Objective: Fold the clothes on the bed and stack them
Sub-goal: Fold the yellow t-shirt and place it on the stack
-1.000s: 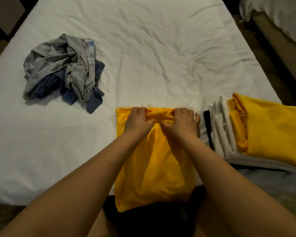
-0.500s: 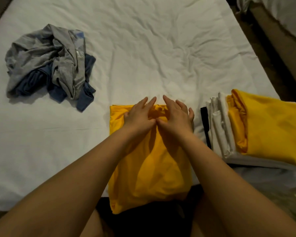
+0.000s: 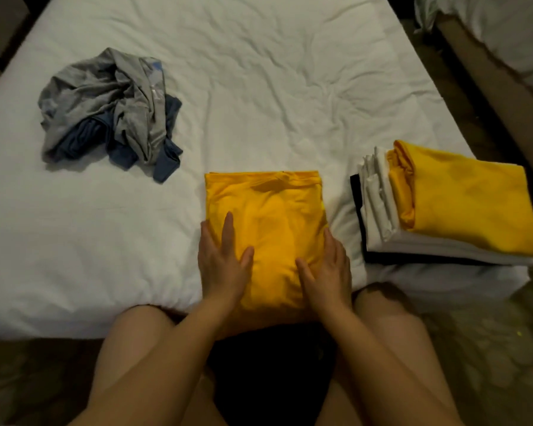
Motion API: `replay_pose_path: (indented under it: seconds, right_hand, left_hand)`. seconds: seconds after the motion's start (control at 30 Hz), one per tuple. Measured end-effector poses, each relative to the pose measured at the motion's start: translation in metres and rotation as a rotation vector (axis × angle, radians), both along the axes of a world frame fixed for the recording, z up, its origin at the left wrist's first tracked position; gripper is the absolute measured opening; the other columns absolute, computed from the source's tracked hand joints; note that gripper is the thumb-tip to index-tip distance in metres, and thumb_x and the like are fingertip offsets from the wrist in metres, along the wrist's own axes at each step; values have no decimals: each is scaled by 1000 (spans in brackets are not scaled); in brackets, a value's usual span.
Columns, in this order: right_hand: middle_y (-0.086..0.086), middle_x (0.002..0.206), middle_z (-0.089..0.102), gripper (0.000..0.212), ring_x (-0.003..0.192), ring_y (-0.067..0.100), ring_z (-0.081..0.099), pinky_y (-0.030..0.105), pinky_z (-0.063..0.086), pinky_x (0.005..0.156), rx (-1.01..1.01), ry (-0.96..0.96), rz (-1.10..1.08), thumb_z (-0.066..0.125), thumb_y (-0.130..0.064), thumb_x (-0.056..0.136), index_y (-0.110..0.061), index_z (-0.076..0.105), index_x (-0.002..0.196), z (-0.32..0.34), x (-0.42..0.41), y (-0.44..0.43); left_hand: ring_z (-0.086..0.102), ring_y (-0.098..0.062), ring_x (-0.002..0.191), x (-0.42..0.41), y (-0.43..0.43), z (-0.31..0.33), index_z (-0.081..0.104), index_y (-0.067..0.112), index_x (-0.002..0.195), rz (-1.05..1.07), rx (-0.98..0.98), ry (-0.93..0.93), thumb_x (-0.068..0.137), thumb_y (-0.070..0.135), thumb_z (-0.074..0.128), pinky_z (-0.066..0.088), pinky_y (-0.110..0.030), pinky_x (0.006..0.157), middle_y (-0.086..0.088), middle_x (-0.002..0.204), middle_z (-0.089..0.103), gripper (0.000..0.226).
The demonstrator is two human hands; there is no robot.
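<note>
Nearest the camera, the person's bare legs and dark shorts (image 3: 268,373) press up against the near edge of the bed (image 3: 74,241), which is covered in a wrinkled white sheet. Both forearms reach forward over the lap. The left hand (image 3: 223,265) lies flat on the near left part of the folded yellow shirt (image 3: 268,210), its fingers straight and close together and its thumb spread toward the middle. The right hand (image 3: 328,272) lies flat on the near right edge of the same shirt, fingers straight and together along that edge, thumb angled inward; neither hand pinches the cloth. The shirt sits as a neat rectangle at the bed's near edge, directly in front of the person, with a folded seam showing along its far side. Just to its right, apart from it, stands the stack of folded clothes (image 3: 382,210): a black piece at the bottom, several white ones above it, and a folded yellow garment (image 3: 468,198) on top. Farther back on the left lies a crumpled heap of grey and blue clothes (image 3: 111,109), unfolded. Beyond the bed's far right corner, across a dark gap, another white-covered bed (image 3: 505,29) shows.
</note>
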State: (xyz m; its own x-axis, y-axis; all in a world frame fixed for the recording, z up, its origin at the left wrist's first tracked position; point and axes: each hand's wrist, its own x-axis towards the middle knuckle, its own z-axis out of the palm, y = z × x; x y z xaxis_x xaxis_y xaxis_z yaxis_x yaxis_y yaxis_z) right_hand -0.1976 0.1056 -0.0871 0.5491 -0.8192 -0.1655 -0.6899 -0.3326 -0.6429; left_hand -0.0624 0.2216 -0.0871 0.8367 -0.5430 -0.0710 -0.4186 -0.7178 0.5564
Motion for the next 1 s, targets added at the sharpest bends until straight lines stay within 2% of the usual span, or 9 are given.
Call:
replay_pose_path:
  seconds: [0.2,0.33,0.47,0.6,0.67,0.77,0.87,0.93,1.0]
  right_hand:
    - [18,134,50,79,113,38,53,38,44,87,211,28,25,60,-39,88,-29,10,148,5,-45,31]
    - [22,119,60,87,102,39,59,31,42,74,249,61,100,64,-29,85,-32,6,149,13,-60,44]
    - [24,113,61,87,88,34,60,27,40,66,280,13,152,60,-10,84,-42,6,144,20,-75,54]
    - [18,132,52,63,114,32,53,25,40,80,268,-97,137,60,-13,85,-21,35,142,31,-88,58]
    - [16,130,54,42,119,30,50,27,40,88,260,-133,114,60,-9,89,-13,51,130,38,-95,60]
    - [8,117,60,21,105,17,54,11,40,73,270,-182,83,57,-10,92,-12,62,112,60,-107,64]
    - [14,108,63,29,90,23,59,1,36,50,336,-226,85,54,-11,93,-10,61,122,76,-118,61]
    - [16,93,60,44,66,23,56,8,36,43,401,-173,133,54,-8,91,-22,51,132,87,-122,60]
    - [9,108,58,67,70,13,55,12,43,55,257,25,247,59,-20,83,-43,32,140,82,-125,51]
  left_hand:
    - [51,-43,110,-36,47,9,14,32,148,124,-48,212,86,39,61,42,-40,85,-24,130,49,78]
    - [49,-38,120,-55,74,9,7,38,147,68,-68,366,79,51,64,39,-32,88,-12,144,43,90]
    - [47,-38,122,-72,94,17,2,38,147,89,-132,462,65,55,48,39,-31,91,-12,147,38,95]
    - [51,-28,119,-76,100,23,33,31,142,65,-270,490,87,28,60,38,-23,90,-9,136,49,61]
    - [57,-23,109,-73,102,21,62,29,110,62,-327,537,89,11,60,41,-19,83,-8,118,62,28]
    - [57,-19,94,-71,109,29,67,23,86,59,-400,587,89,6,58,42,-5,67,0,89,64,20]
    - [52,-11,77,-69,118,43,65,18,90,136,-475,834,92,13,56,47,-11,54,0,84,57,11]
    - [55,-10,83,-69,125,50,63,17,97,105,-537,988,87,11,61,51,-18,65,-3,94,59,11]
    - [59,-11,95,-65,132,51,58,16,113,-65,-515,1002,68,15,74,51,-21,80,-7,109,60,47]
